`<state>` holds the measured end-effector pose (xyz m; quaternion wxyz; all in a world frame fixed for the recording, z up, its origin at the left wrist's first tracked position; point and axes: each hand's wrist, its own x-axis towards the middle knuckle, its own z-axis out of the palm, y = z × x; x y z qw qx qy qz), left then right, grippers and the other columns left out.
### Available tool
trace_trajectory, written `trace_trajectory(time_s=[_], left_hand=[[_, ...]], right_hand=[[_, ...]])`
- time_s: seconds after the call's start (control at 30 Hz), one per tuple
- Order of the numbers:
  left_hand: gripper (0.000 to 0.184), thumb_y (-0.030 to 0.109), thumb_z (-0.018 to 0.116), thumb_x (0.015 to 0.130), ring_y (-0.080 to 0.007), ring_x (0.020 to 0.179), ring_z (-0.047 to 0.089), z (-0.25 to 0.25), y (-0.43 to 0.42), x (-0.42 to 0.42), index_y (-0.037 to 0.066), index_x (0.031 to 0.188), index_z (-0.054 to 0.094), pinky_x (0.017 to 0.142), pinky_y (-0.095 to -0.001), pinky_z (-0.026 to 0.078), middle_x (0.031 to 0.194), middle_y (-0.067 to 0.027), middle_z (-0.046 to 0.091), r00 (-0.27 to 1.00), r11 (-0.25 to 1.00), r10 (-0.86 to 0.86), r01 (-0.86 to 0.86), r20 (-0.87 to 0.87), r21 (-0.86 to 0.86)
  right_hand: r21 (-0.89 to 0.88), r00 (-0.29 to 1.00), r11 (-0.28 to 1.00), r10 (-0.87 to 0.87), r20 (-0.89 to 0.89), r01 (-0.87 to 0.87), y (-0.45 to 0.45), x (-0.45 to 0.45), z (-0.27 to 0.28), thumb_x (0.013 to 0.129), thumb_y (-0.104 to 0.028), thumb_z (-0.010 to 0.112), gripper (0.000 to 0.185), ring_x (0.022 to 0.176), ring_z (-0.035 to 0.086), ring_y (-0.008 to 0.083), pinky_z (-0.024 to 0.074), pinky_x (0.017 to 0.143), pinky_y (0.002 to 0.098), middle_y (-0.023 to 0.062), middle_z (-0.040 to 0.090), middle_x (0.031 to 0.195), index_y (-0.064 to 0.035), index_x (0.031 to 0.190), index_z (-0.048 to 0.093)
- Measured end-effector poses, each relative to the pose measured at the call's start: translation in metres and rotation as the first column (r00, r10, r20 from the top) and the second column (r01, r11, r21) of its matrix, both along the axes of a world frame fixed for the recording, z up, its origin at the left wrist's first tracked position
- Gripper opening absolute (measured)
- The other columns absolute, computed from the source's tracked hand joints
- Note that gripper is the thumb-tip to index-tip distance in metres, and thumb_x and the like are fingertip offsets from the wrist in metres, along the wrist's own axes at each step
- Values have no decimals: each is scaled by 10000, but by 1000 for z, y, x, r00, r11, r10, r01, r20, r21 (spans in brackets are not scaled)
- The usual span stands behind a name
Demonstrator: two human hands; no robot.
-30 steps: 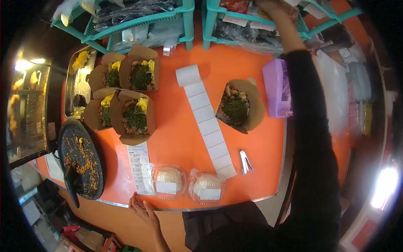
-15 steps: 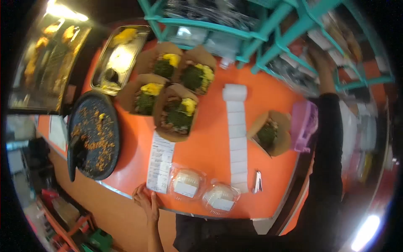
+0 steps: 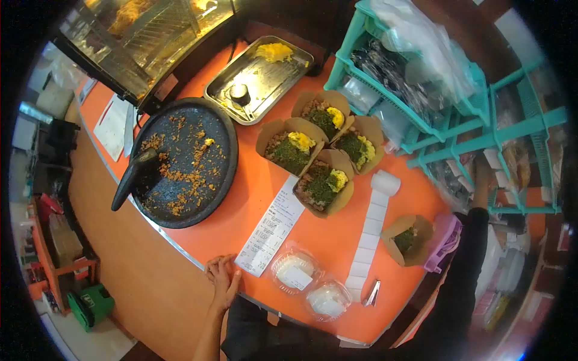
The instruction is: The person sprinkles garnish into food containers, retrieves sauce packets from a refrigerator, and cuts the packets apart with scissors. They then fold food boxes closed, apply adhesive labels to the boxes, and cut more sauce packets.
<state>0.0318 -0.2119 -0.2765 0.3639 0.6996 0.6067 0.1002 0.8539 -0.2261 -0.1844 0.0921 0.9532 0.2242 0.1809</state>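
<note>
My left hand (image 3: 223, 279) rests at the front edge of the orange table (image 3: 235, 210), fingers apart and holding nothing, beside the lower end of a printed receipt (image 3: 272, 225). My right hand (image 3: 483, 178) reaches into the teal rack (image 3: 524, 127) at the right; its fingers are hidden among the rack's contents. Several food boxes (image 3: 325, 182) with greens and yellow egg stand together behind the receipt. Another box (image 3: 407, 240) sits apart at the right. Two clear round containers (image 3: 295, 272) with white labels lie near the front edge.
A stone mortar (image 3: 186, 162) with crumbs and a pestle (image 3: 135, 177) is at the left. Behind it are a metal tray (image 3: 259, 78) and a glass display case (image 3: 144, 42). A label roll (image 3: 366, 240), a stapler (image 3: 373, 293) and a purple holder (image 3: 444, 242) stand right.
The view has swung left, so the table's contents appear farther right and rotated. My right hand is still at the rack, and my left hand remains by the table edge.
</note>
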Motion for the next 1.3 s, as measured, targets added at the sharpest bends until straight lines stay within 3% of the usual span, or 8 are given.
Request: trace_trajectory(time_s=[0.17,0.2,0.23,0.3,0.43,0.7,1.03,1.3], left_hand=[[468,233,614,872,-323,1221,257,4,3,-3,116,1308,492,1070,-480,134,1252,-165,372,999,1000,-20,21,49,-18],[474,236,618,871,-323,1219,259,3,2,-2,116,1310,488,1070,-478,132,1250,-164,371,998,1000,-16,17,62,-16],[474,236,618,871,-323,1219,259,2,3,-2,116,1310,488,1070,-478,132,1250,-164,371,997,1000,-20,21,70,-19],[488,239,626,866,-321,1220,260,0,2,-6,116,1316,482,1067,-476,135,1248,-159,375,997,999,-43,42,62,12],[503,261,637,862,-324,1227,258,1,5,-8,106,1315,482,1069,-480,131,1262,-159,373,996,998,-60,61,72,-14],[708,386,681,827,-332,1252,243,-5,4,-21,89,1395,379,1076,-484,125,1298,-179,345,983,989,-144,146,114,-10],[496,248,589,963,-234,1199,483,8,38,-128,39,1381,422,1056,-375,360,1241,-114,519,399,710,341,484,851,-511],[495,323,600,970,-184,1196,496,22,134,-394,87,1385,469,1046,-371,387,1265,-83,547,670,929,104,199,735,-313]], right_hand=[[34,983,983,-182,2,182,-12,15,-3,915,-399,579,516,1023,647,367,520,842,464,239,618,1228,-14,1258,586],[736,986,657,136,97,-163,-28,8,-25,903,-263,638,330,847,676,289,541,693,407,187,678,1044,7,1094,648],[733,986,660,132,105,-167,-31,-21,-17,903,-263,638,330,847,676,289,541,693,407,187,678,1044,7,1094,648],[985,900,-173,426,89,-16,-28,-111,4,879,-96,645,130,745,626,209,511,619,336,98,664,938,-8,974,648],[951,793,-30,559,-240,309,-67,-208,3,878,-27,630,98,754,561,145,463,635,269,51,623,947,-50,963,588],[615,562,677,714,-417,-403,50,-472,77,886,-79,616,181,934,614,235,500,785,365,131,558,1082,-54,1064,600],[298,699,687,710,-82,-663,119,-585,62,869,-105,567,227,989,561,388,460,853,476,220,555,1056,0,1068,596],[600,429,519,852,-302,-608,270,-844,148,926,-173,568,197,757,582,253,448,687,369,140,577,804,11,897,634]])
